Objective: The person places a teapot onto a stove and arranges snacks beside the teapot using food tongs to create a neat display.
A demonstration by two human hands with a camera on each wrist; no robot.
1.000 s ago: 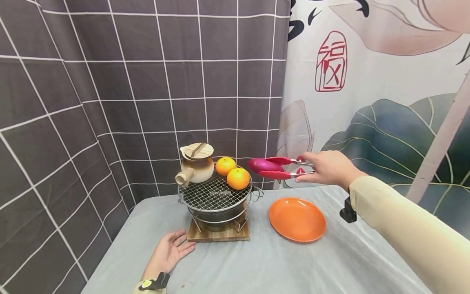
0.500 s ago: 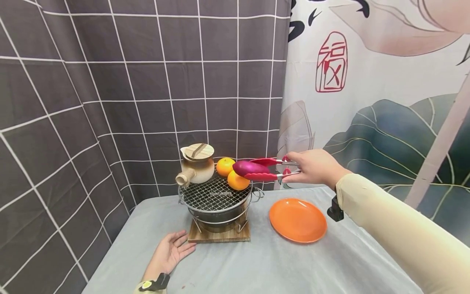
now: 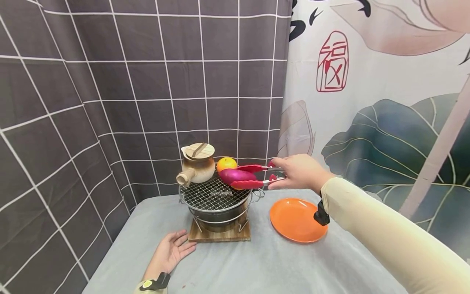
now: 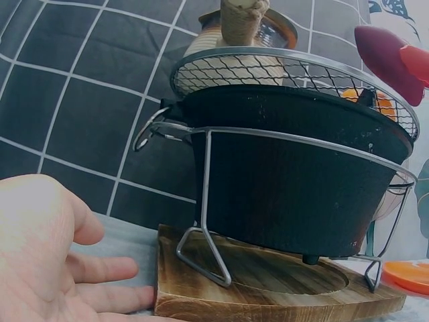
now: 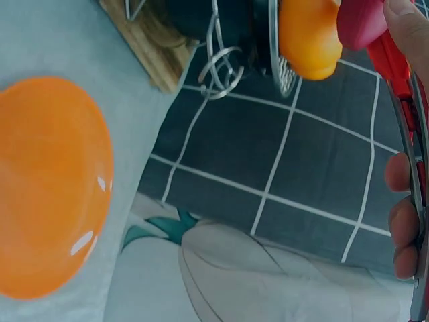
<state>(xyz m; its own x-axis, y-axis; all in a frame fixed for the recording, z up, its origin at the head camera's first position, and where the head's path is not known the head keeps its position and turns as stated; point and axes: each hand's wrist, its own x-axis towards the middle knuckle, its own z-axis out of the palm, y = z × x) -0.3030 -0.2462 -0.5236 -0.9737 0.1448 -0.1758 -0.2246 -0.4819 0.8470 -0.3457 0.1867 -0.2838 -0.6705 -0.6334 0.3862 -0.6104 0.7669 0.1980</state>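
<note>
My right hand [image 3: 299, 171] grips a pair of red-tipped metal tongs [image 3: 257, 183]. Their red tips hold a smooth purple sweet potato [image 3: 235, 176] over the right part of the round wire grill [image 3: 209, 198]. One orange [image 3: 227, 163] shows behind it; another orange [image 5: 310, 39] is mostly hidden by the sweet potato in the head view. A small clay teapot [image 3: 200, 171] with a wooden lid stands on the grill's left. My left hand [image 3: 169, 252] rests palm up on the table, fingers relaxed, fingertips at the wooden board [image 4: 201, 295] under the stove.
The black stove pot [image 4: 288, 174] sits in a wire stand with looped side handles. To its right an orange plate [image 3: 293, 220] lies on the grey tablecloth [image 3: 235, 269]. A dark grid curtain [image 3: 165, 81] hangs close behind, with a printed floral curtain [image 3: 367, 134] at the right.
My right hand has moved left with the tongs and sweet potato, from beside the grill to above it, and slightly lower. The sweet potato now covers most of the front orange. My left hand stays put.
</note>
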